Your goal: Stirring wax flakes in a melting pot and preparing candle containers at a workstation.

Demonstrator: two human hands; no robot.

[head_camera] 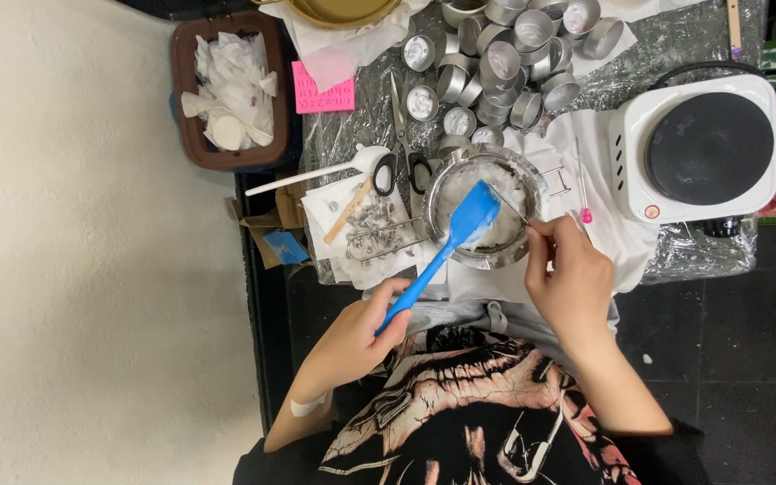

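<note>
Your left hand (352,341) grips a smooth, matt blue spatula (446,247) that looks like silicone; your right hand (572,283) steadies a shiny metal bowl (482,211) of white, waxy, lumpy stuff; far of it lie small glossy metal cups (514,63) on crinkled, reflective foil (702,247); to the right sits a hotplate (698,148), glossy white casing, matt black disc; on the left, soft white paper towel (325,207), a wooden stick (348,211), crumpled tissue in a brown bin (231,90).

We saw a pink square note (322,88) with handwriting beside the brown bin (183,99). A small blue card (286,247) lay below it, at the table's edge.
</note>
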